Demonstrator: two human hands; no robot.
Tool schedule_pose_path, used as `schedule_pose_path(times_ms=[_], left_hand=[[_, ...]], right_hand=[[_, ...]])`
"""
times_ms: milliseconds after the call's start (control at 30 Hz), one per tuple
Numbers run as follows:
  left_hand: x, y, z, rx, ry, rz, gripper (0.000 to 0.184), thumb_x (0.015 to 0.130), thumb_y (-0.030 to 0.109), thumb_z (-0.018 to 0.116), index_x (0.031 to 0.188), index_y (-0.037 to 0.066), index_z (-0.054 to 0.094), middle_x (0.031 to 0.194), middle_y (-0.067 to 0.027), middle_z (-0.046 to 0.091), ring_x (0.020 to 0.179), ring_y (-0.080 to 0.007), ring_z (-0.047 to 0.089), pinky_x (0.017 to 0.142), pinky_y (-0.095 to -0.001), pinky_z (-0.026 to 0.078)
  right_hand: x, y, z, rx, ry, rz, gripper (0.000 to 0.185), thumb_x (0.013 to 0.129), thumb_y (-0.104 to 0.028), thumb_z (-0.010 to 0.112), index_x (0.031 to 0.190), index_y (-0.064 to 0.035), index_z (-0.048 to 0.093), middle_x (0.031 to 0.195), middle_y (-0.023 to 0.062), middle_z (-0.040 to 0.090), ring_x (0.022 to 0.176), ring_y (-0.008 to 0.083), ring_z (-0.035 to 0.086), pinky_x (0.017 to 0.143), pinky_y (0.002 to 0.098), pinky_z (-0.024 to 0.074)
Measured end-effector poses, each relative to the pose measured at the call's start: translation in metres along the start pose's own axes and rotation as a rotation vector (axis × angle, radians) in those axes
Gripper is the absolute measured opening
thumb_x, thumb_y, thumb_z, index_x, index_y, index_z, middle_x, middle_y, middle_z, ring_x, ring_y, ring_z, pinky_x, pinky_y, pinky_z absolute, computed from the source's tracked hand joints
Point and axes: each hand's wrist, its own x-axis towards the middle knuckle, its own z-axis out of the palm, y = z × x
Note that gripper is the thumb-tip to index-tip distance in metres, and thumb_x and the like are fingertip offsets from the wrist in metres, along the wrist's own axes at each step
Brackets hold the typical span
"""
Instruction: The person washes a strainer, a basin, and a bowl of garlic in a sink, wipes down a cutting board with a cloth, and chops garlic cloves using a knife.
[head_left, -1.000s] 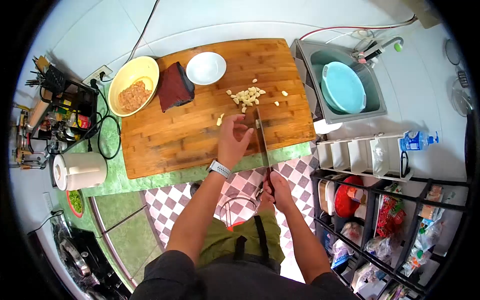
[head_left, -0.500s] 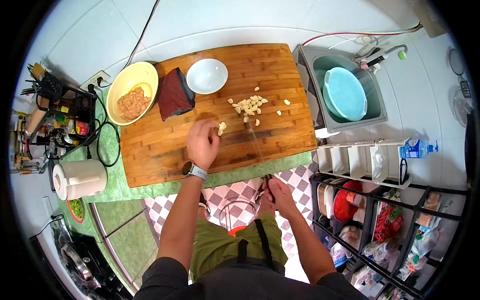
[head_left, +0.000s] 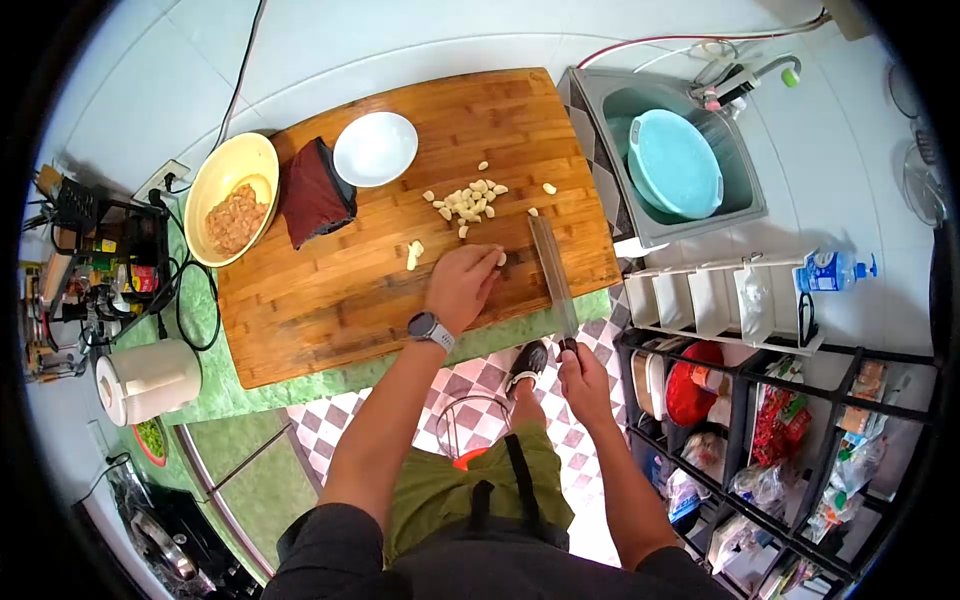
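My left hand (head_left: pixel 464 286) rests low on the wooden cutting board (head_left: pixel 330 330), its fingers closed on a garlic clove (head_left: pixel 501 259) at the tips. In my right hand (head_left: pixel 584 378) is the handle of a kitchen knife (head_left: pixel 551 270). The blade points away from me over the right part of the board, apart from the left hand. Beyond the hands lies a loose pile of peeled garlic cloves (head_left: pixel 468 204), with a few strays around it. Some cut garlic (head_left: pixel 414 254) sits left of the pile.
A white bowl (head_left: pixel 375 150), a dark red cloth-like item (head_left: pixel 312 195) and a yellow bowl (head_left: pixel 198 190) of minced meat (head_left: pixel 237 218) stand at the left. Right of the board is a sink (head_left: pixel 745 215) with a turquoise basin (head_left: pixel 675 165). A pale kettle (head_left: pixel 150 383) stands at far left.
My left hand has moved right, away from the cut garlic, and now has a clove at its fingertips. The knife has swung to the right with my right hand. The view has shifted slightly.
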Motion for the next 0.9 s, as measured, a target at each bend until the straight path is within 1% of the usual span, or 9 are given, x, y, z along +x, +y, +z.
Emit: schedule_pose_path(times_ms=[100,233,367,533,567,600,667,700,900], left_hand=[[-0.012,0.005,-0.019,0.032,0.119,-0.081,0.031,0.085,0.005,0.068,0.116,0.003,0.067,0.115,-0.0141,0.067,0.105,-0.0338,0.063,0.092,-0.0417,0.051],[-0.047,-0.013,-0.053,0.198,0.38,-0.134,0.032,0.085,0.0,0.065,0.117,0.003,0.067,0.115,-0.0176,0.067,0.105,-0.0339,0.064,0.091,-0.0424,0.051],[-0.05,-0.002,-0.077,0.002,0.393,-0.345,0.027,0.085,-0.002,0.061,0.112,0.001,0.065,0.113,-0.019,0.064,0.1,-0.0341,0.064,0.088,-0.041,0.052],[-0.025,0.012,-0.035,0.042,0.198,-0.254,0.033,0.084,0.003,0.067,0.116,0.004,0.062,0.119,-0.0187,0.061,0.108,-0.0378,0.059,0.094,-0.0435,0.05],[-0.018,0.017,-0.022,0.042,0.209,-0.255,0.033,0.084,0.003,0.067,0.116,0.004,0.062,0.119,-0.0187,0.061,0.108,-0.0378,0.059,0.094,-0.0435,0.05],[-0.013,0.021,-0.009,-0.038,0.168,-0.312,0.035,0.083,0.005,0.069,0.118,0.005,0.061,0.123,-0.0172,0.06,0.111,-0.0374,0.058,0.096,-0.0436,0.049],[-0.003,0.027,0.01,-0.12,0.131,-0.368,0.038,0.082,0.007,0.071,0.119,0.006,0.061,0.126,-0.0157,0.058,0.115,-0.0371,0.057,0.099,-0.0438,0.047],[0.001,0.029,0.016,-0.057,0.089,-0.283,0.04,0.081,0.01,0.074,0.12,0.007,0.061,0.126,-0.0148,0.058,0.116,-0.0357,0.056,0.098,-0.0424,0.048],[0.016,0.022,0.029,0.06,0.018,-0.045,0.045,0.08,0.017,0.076,0.121,0.009,0.062,0.124,-0.0113,0.059,0.117,-0.0323,0.056,0.099,-0.0426,0.047]], right_hand=[[-0.006,-0.014,0.011,-0.402,0.159,-0.301,0.019,0.099,-0.024,0.058,0.1,-0.0049,0.059,0.082,0.0203,0.065,0.069,0.0441,0.063,0.06,0.0434,0.0488],[-0.002,0.003,0.037,-0.7,0.332,-0.376,0.025,0.096,-0.03,0.063,0.106,-0.0075,0.057,0.085,0.0188,0.067,0.075,0.0413,0.066,0.062,0.0502,0.0508],[0.015,0.027,0.045,-0.992,0.194,-0.207,0.029,0.096,-0.035,0.061,0.107,-0.0086,0.057,0.086,0.0184,0.068,0.074,0.041,0.067,0.063,0.05,0.0523],[-0.004,0.006,0.032,-0.517,0.193,-0.266,0.025,0.1,-0.03,0.056,0.102,-0.0056,0.058,0.086,0.0235,0.065,0.076,0.0426,0.065,0.065,0.0458,0.0505],[-0.001,0.018,0.028,-0.414,0.21,-0.391,0.025,0.103,-0.029,0.051,0.098,-0.0054,0.057,0.075,0.017,0.061,0.063,0.0309,0.063,0.057,0.0351,0.046],[-0.003,0.02,0.024,-0.42,0.206,-0.396,0.025,0.103,-0.029,0.051,0.098,-0.0054,0.057,0.075,0.017,0.061,0.063,0.0309,0.063,0.057,0.0351,0.046],[-0.005,0.018,0.015,0.176,-0.006,-0.074,0.028,0.106,-0.031,0.048,0.097,-0.0051,0.057,0.068,0.0054,0.054,0.054,0.0142,0.053,0.052,0.0251,0.0382],[-0.005,0.014,0.012,0.199,-0.026,-0.072,0.032,0.108,-0.033,0.044,0.097,-0.0057,0.056,0.067,-0.0018,0.047,0.052,0.0051,0.042,0.046,0.0214,0.032],[-0.005,0.004,0.0,0.538,-0.144,0.157,0.037,0.107,-0.043,0.042,0.102,-0.0079,0.053,0.065,-0.0006,0.045,0.043,0.0081,0.036,0.037,0.0237,0.03]])
